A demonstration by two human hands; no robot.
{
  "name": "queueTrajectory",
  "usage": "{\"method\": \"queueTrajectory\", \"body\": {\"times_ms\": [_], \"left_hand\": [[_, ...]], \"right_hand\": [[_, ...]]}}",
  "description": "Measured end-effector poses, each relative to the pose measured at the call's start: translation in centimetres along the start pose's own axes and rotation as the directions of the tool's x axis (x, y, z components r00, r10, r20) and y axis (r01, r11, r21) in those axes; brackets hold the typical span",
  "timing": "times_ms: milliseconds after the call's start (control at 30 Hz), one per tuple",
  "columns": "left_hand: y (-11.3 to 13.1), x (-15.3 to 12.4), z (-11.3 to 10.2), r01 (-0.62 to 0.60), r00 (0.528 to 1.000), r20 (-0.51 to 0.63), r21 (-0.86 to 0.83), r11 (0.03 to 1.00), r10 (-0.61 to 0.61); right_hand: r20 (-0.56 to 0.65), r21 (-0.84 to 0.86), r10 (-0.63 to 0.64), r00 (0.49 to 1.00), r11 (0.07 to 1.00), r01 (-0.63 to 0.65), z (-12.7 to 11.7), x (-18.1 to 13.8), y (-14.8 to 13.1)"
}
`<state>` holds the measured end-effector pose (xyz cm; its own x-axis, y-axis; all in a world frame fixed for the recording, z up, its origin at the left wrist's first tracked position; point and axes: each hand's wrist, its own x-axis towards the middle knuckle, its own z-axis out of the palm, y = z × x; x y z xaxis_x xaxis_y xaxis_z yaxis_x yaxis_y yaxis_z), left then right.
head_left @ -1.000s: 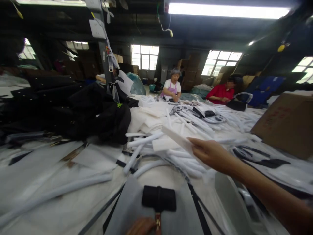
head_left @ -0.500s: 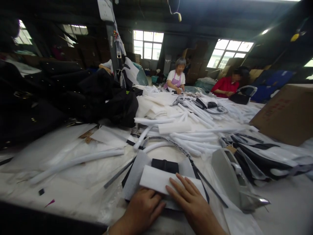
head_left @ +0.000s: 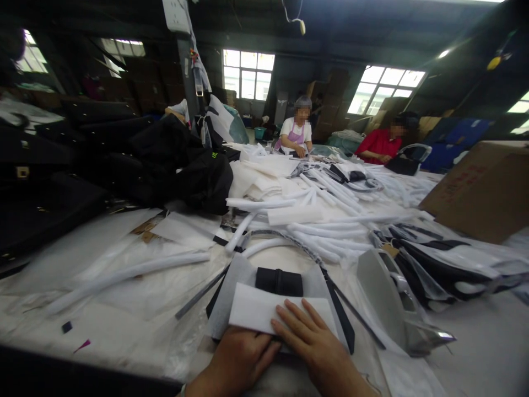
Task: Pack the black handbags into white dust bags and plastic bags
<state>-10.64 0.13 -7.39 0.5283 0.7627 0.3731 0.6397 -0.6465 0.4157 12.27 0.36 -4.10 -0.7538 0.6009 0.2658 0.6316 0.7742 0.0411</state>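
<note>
A black handbag (head_left: 344,320) lies on the table in front of me, its body covered by pale grey foam wrap (head_left: 226,295) and its handle (head_left: 291,238) arched toward the far side. A black strap piece (head_left: 279,281) shows in the middle of it. Across the near part lies a white foam sheet (head_left: 254,309). My left hand (head_left: 243,353) is closed at the sheet's near edge, its fingertips partly hidden beneath. Flat on the sheet's right half rests my right hand (head_left: 308,336), fingers stretched out.
A grey tape dispenser (head_left: 388,303) stands at the right, near wrapped black bags (head_left: 442,264) and a cardboard box (head_left: 483,190). Black bags (head_left: 165,165) are heaped at the left. White foam tubes (head_left: 330,234) cover the middle. Two people (head_left: 295,132) work across the table.
The white foam sheet has shifted left and slightly toward me on the handbag. My right hand has slid left with it, while my left hand stays at the near edge.
</note>
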Motion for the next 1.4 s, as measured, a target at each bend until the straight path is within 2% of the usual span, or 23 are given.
{"method": "queueTrajectory", "body": {"times_ms": [167, 333, 433, 533, 567, 667, 767, 867, 933, 967, 1000, 1067, 1100, 1133, 1167, 1233, 1300, 1400], "left_hand": [[0.1, -0.1, -1.0, -0.119, 0.992, -0.035, 0.033, 0.992, 0.121], [1.7, 0.2, -4.6, -0.251, 0.946, -0.171, 0.158, 0.955, 0.277], [3.0, 1.4, -6.4, -0.264, 0.932, -0.228, 0.113, 0.958, 0.283], [3.1, 3.1, -5.9, -0.245, 0.965, -0.088, 0.016, 0.969, 0.246], [2.8, 3.4, -5.3, -0.236, 0.972, -0.016, 0.004, 0.972, 0.236], [1.4, 3.3, -3.0, -0.220, 0.971, 0.102, 0.029, 0.975, 0.216], [0.4, 2.4, -1.7, -0.224, 0.964, 0.160, 0.060, 0.973, 0.212], [0.4, 1.9, -1.6, -0.254, 0.955, 0.184, 0.113, 0.961, 0.231], [0.5, 1.9, -1.5, -0.270, 0.952, 0.189, 0.154, 0.950, 0.240], [0.5, 1.9, -1.4, -0.275, 0.952, 0.184, 0.174, 0.946, 0.243], [0.4, 1.9, -1.2, -0.277, 0.953, 0.175, 0.190, 0.942, 0.245], [0.3, 2.0, -0.9, -0.278, 0.956, 0.151, 0.212, 0.937, 0.250], [0.2, 2.0, -0.7, -0.277, 0.958, 0.141, 0.219, 0.936, 0.251], [0.1, 2.0, -0.6, -0.277, 0.958, 0.134, 0.225, 0.934, 0.252], [0.0, 2.0, -0.5, -0.281, 0.958, 0.132, 0.232, 0.931, 0.256], [0.0, 2.0, -0.6, -0.296, 0.954, 0.133, 0.249, 0.922, 0.270], [0.1, 2.1, -0.7, -0.310, 0.949, 0.136, 0.265, 0.913, 0.283], [0.1, 2.1, -1.0, -0.326, 0.944, 0.144, 0.293, 0.899, 0.296]], "right_hand": [[0.027, 0.115, 0.027, 0.999, 0.993, -0.030, 0.0, -0.3, 0.1], [0.093, 0.190, 0.085, 0.992, 0.976, -0.102, -0.3, -0.2, 0.1], [0.129, 0.219, 0.086, 0.988, 0.969, -0.113, -0.4, 0.0, -0.1], [0.133, 0.246, 0.105, 0.985, 0.960, -0.136, -0.5, 0.3, -0.3], [0.132, 0.262, 0.112, 0.985, 0.954, -0.143, -0.6, 0.4, -0.3], [0.120, 0.330, 0.133, 0.984, 0.929, -0.166, -1.2, 0.7, -0.3], [0.019, 0.361, 0.164, 0.986, 0.919, -0.160, -2.1, 0.2, -0.5], [-0.184, 0.288, 0.166, 0.969, 0.952, -0.108, -2.4, -2.0, -1.5], [-0.316, 0.245, 0.239, 0.918, 0.955, -0.165, -2.2, -4.4, -2.4], [-0.360, 0.260, 0.333, 0.871, 0.933, -0.249, -1.9, -5.7, -2.9], [-0.377, 0.312, 0.468, 0.800, 0.877, -0.366, -1.6, -6.9, -3.4], [-0.286, 0.511, 0.752, 0.594, 0.644, -0.570, -0.8, -9.0, -4.1], [-0.182, 0.622, 0.850, 0.494, 0.489, -0.612, -0.4, -9.8, -4.4], [-0.062, 0.720, 0.907, 0.417, 0.330, -0.611, 0.1, -10.4, -4.5], [0.055, 0.798, 0.928, 0.369, 0.181, -0.574, 0.4, -10.7, -4.5], [0.223, 0.891, 0.919, 0.326, -0.057, -0.450, 0.8, -11.0, -4.4], [0.333, 0.912, 0.896, 0.295, -0.225, -0.344, 0.7, -10.7, -4.2], [0.427, 0.881, 0.862, 0.272, -0.329, -0.339, -0.1, -9.7, -3.9]]}}
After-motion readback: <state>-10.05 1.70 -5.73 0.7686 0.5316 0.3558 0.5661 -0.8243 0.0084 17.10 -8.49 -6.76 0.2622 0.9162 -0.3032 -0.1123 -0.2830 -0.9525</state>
